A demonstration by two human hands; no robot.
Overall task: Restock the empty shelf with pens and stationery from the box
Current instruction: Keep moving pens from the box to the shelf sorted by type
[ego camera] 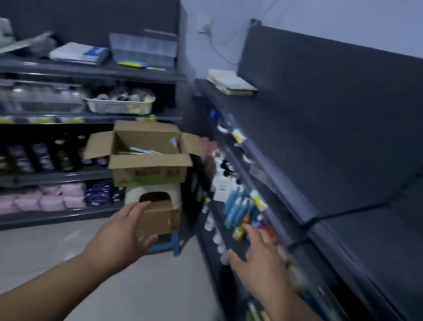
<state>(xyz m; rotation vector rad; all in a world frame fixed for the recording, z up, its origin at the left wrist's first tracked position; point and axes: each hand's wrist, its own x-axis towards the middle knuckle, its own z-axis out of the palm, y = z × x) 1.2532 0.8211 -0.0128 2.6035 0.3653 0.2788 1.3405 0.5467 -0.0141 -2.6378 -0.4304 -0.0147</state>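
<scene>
An open cardboard box [148, 165] is seen at the end of the aisle, its flaps spread, with a few pens [142, 151] lying inside. It is set on a white stool [155, 193], below which a second box [160, 217] is seen on a blue stool [169, 245]. The bare top shelf [296, 147] is found to the right of the box, with a pile of booklets [231, 82] laid at its far end. The left hand [125, 232] is stretched toward the stack, fingers relaxed and nothing grasped; the right hand [260, 257] is spread near the lower right shelves, likewise released, though blurred. Blue bottles [237, 208] are ranged below the bare shelf. Pink packs [48, 200] are stacked low on the left-hand shelves, above the grey floor [43, 260]
</scene>
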